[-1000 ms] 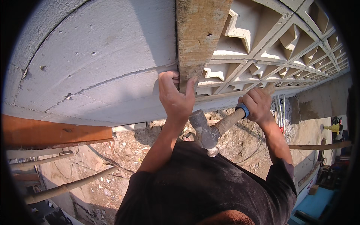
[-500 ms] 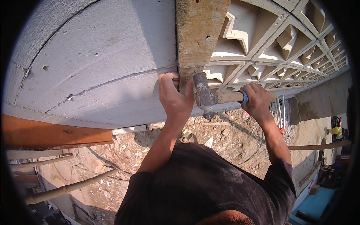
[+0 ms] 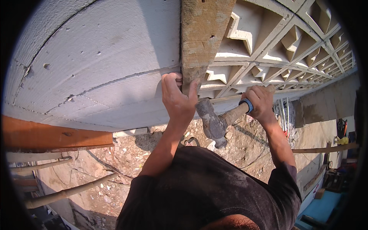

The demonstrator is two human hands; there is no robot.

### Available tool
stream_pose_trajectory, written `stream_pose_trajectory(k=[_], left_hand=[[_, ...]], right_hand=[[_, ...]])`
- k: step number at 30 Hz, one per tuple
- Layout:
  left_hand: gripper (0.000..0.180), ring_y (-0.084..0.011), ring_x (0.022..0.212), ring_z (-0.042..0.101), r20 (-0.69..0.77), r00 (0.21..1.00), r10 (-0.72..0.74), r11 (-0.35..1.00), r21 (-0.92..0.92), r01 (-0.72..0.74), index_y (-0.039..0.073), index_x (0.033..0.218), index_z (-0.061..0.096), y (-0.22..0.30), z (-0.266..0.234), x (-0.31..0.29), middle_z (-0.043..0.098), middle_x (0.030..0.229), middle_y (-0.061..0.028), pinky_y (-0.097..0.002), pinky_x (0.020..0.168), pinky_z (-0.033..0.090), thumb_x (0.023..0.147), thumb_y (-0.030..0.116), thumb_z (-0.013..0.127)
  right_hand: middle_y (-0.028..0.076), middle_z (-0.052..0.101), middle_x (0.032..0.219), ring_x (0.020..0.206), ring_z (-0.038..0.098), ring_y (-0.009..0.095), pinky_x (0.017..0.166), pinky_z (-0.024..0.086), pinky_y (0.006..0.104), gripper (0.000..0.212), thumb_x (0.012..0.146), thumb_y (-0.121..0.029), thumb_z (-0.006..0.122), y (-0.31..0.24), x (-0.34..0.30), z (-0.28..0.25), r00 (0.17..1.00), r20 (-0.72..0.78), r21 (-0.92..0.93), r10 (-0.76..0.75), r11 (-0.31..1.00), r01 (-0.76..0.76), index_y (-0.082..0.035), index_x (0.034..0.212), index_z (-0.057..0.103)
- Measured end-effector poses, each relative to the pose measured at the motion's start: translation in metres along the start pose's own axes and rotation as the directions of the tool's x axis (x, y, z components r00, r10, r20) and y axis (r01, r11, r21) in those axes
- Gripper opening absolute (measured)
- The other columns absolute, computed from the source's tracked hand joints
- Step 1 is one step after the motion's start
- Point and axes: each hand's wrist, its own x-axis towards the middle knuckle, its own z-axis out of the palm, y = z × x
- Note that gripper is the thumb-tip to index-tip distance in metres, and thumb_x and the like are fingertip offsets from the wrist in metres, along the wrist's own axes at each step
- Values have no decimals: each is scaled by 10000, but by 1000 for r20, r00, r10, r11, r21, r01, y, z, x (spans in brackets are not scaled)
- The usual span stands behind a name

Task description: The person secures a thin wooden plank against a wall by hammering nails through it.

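Observation:
A rough wooden plank [image 3: 203, 36] stands against the wall, between the white block wall [image 3: 103, 57] and the pale patterned breeze blocks [image 3: 264, 42]. My left hand [image 3: 178, 94] grips the plank's lower end, fingers curled at its left edge and thumb across its front. Wrapped round a wooden handle with a blue band, my right hand [image 3: 260, 100] holds a hammer [image 3: 212, 124]. The worn grey hammer head hangs below and right of my left hand, apart from the plank. Whether a nail sits at the plank's end cannot be seen.
Rubble and dirt [image 3: 153, 151] cover the ground below. An orange-brown board [image 3: 57, 132] runs along the left, with bamboo poles [image 3: 73, 191] beneath it. Another pole [image 3: 326, 148] crosses at the right. Thin white pipes [image 3: 283, 111] stand by the wall's foot.
The hammer head has swung down and back toward my body, away from the plank, and my right hand has tilted with it. My left hand keeps its place on the plank.

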Motion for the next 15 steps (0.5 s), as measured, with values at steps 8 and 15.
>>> stream_pose_trajectory(k=[8, 15], left_hand=[[409, -298, 788, 543, -22, 999, 35, 998, 44, -34, 18, 1006, 491, -2, -1, 4, 499, 899, -130, -415, 701, 444, 751, 47, 809], [415, -297, 783, 549, -15, 999, 32, 999, 32, -31, 26, 1016, 487, -1, -2, 3, 505, 905, -128, -416, 694, 446, 749, 47, 805]], right_hand=[[75, 573, 708, 657, 634, 304, 566, 480, 423, 185, 717, -120, 734, -4, 7, 2, 993, 15, 63, 116, 991, -117, -116, 844, 601], [95, 585, 696, 627, 616, 320, 557, 472, 419, 169, 674, -85, 732, -6, -6, 21, 955, -39, 128, 293, 950, -286, -99, 809, 631]])
